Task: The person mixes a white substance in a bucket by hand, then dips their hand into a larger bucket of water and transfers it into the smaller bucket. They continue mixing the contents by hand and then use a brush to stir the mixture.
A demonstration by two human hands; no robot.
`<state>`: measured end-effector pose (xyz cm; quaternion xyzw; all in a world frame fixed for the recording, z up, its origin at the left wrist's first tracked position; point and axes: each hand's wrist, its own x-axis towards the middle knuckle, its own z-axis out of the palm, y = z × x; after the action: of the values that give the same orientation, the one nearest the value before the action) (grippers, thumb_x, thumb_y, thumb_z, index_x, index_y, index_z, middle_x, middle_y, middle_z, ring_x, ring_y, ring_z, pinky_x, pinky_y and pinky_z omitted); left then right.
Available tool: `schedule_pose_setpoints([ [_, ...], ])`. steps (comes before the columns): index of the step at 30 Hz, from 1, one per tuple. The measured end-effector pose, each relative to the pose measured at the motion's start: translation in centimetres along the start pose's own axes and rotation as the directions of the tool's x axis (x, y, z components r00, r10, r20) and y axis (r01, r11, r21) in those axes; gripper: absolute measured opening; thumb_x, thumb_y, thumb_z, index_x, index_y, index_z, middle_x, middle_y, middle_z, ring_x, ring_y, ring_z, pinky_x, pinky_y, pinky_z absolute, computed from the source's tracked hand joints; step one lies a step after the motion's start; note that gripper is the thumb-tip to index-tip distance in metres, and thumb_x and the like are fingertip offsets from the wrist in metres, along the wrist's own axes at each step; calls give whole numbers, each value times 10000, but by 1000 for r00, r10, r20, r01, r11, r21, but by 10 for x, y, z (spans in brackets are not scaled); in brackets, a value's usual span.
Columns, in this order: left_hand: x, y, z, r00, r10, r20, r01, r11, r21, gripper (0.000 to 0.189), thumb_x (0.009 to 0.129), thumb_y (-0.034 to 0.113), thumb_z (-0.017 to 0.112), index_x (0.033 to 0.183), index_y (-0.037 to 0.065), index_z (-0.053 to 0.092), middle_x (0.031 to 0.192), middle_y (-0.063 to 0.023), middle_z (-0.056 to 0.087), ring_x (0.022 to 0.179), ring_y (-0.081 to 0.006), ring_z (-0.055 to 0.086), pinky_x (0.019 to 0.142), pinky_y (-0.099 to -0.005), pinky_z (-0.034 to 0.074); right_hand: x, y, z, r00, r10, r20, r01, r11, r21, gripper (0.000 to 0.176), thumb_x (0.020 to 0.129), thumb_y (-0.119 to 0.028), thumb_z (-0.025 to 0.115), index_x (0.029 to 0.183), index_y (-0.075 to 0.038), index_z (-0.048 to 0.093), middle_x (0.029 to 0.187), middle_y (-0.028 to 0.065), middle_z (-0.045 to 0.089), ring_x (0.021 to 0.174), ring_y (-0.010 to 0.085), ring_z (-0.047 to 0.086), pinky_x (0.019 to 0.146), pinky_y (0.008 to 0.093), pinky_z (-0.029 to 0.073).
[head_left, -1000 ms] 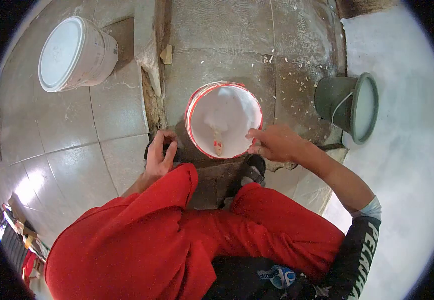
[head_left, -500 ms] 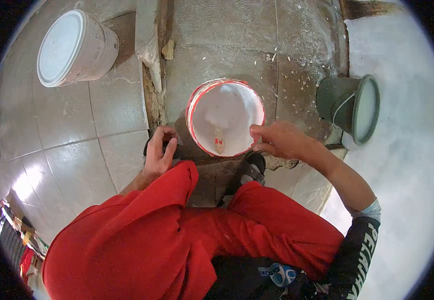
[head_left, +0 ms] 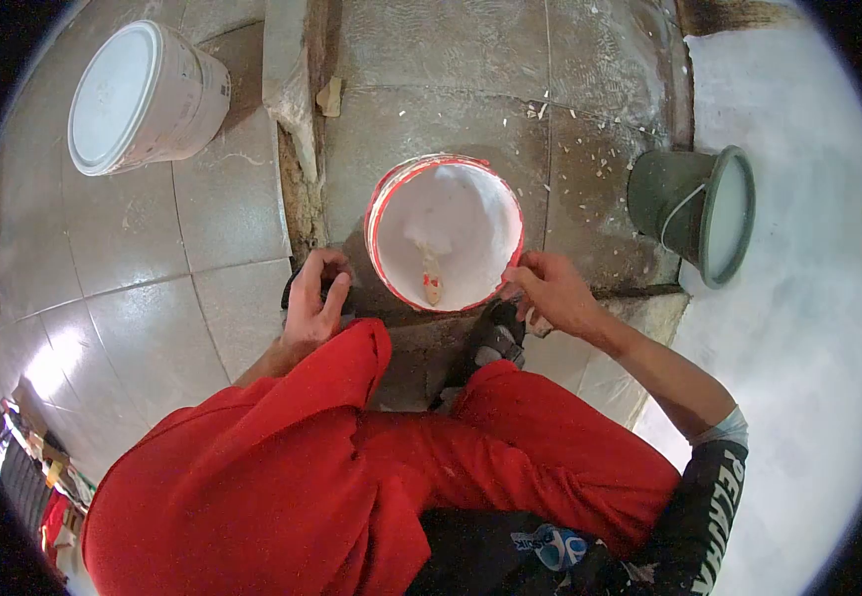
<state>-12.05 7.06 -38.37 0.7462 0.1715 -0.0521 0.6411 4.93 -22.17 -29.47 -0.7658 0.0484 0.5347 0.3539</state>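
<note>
A white bucket with a red rim stands on the floor in front of me, holding a thick whitish paste. Sunk in the paste is a tool with a wooden handle marked in red; its working end is hidden. My right hand pinches the bucket's near right rim between thumb and fingers. To the left of the bucket, my left hand rests at my knee, fingers loosely curled and thumb apart, with nothing visible in it.
A lidded white pail stands at the far left on tiles. A dark green bucket with a wire handle is at the right, beside a whitish surface. A broken raised edge and scattered chips lie ahead.
My right hand has shifted slightly down and right along the bucket's rim, its fingers now turned more downward. The left hand stays in place. The tool in the paste has not visibly moved.
</note>
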Motion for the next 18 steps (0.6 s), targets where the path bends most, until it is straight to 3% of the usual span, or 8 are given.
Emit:
schedule_pose_setpoints([
  [2,0,4,-1,1000,4,9,-5,1000,17,177,941,91,519,1072,-26,508,869,-114,572,797,-197,563,760,-323,463,2,-6,-1,998,48,30,-46,995,-87,415,937,-317,532,1031,76,623,843,112,684,581,166,656,487,299,514],
  [6,1,6,-1,1000,10,4,-10,999,44,184,943,96,517,1078,-27,508,873,-114,574,796,-200,564,760,-323,463,13,-7,3,991,95,98,-86,992,-93,376,922,-255,490,1012,86,620,845,133,691,581,180,660,495,321,521],
  [11,1,5,-1,1000,14,-13,-13,999,38,179,946,99,513,1073,-27,511,873,-112,576,792,-201,562,760,-322,464,15,-11,14,994,106,-7,-106,993,-48,354,897,-236,482,881,88,624,732,142,669,551,200,660,494,339,518],
  [18,0,5,-3,1000,-21,-6,21,1000,11,178,946,100,514,1068,-28,513,866,-111,573,793,-193,559,760,-319,464,23,-10,16,989,144,-29,-145,988,-56,349,895,-243,503,884,85,622,705,126,659,542,204,661,490,341,524],
])
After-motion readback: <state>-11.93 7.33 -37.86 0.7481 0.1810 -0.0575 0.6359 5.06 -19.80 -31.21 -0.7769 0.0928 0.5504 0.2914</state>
